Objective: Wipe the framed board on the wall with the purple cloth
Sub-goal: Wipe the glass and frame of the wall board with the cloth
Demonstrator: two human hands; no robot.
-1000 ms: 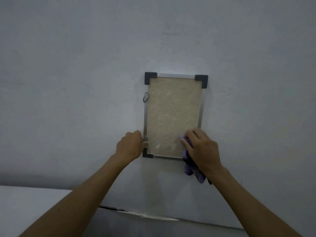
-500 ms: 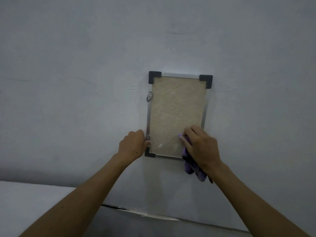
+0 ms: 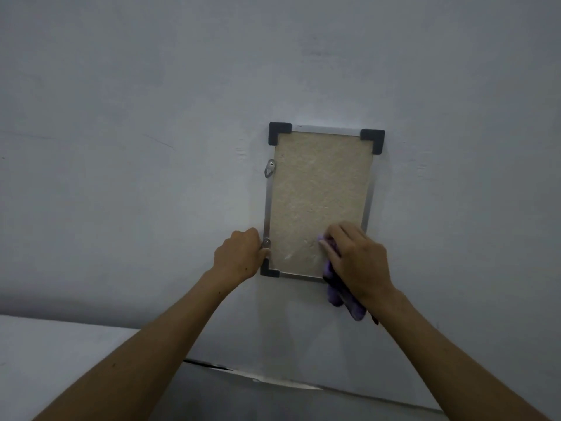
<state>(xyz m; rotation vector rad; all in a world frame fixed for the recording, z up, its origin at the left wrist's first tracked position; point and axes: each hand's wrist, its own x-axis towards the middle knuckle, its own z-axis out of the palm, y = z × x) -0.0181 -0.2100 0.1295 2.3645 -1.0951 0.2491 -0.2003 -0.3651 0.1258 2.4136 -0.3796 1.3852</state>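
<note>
A framed board (image 3: 318, 192) hangs upright on the grey wall, with a beige rough panel, a thin metal frame and black corner caps. My right hand (image 3: 358, 259) grips the purple cloth (image 3: 343, 293) and presses it on the board's lower right part; a tail of cloth hangs below the frame. My left hand (image 3: 239, 256) holds the frame's left edge just above the lower left corner cap, fingers curled round it. The lower right corner is hidden behind my right hand.
A small metal hanger (image 3: 269, 168) juts from the frame's left side near the top. The wall (image 3: 151, 147) is plain grey. A pale ledge (image 3: 60, 360) runs along the bottom left, with a torn strip (image 3: 273, 381) at the wall's base.
My right hand with the cloth has moved slightly up the board's lower right part. The left hand stays on the frame's left edge. The view shifted a little.
</note>
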